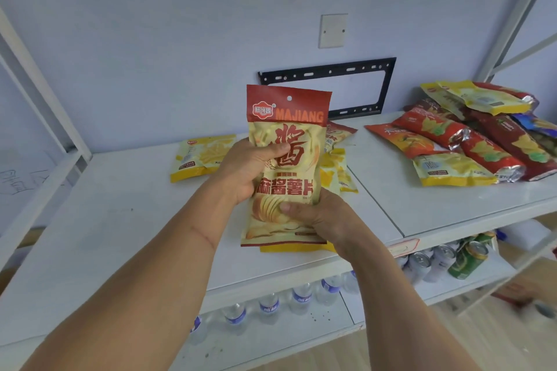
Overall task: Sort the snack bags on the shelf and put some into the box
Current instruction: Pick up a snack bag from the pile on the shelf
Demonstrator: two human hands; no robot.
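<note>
A red-and-cream MAJIANG chip bag (289, 117) stands upright above the white shelf (120, 214). My left hand (247, 169) grips its left side, thumb across the front. My right hand (319, 217) holds its lower right part, thumb on the front. A yellow bag edge (298, 248) shows under and behind it, apparently held in the same stack. One yellow bag (202, 156) lies flat at the shelf's back left. More yellow bags (340, 166) lie behind the held one. No box is in view.
A heap of red, orange and yellow snack bags (482, 135) lies at the shelf's right. Water bottles (268, 307) and cans (464, 256) stand on the lower shelf. A black bracket (328, 72) hangs on the wall. Shelf posts rise at the left and right.
</note>
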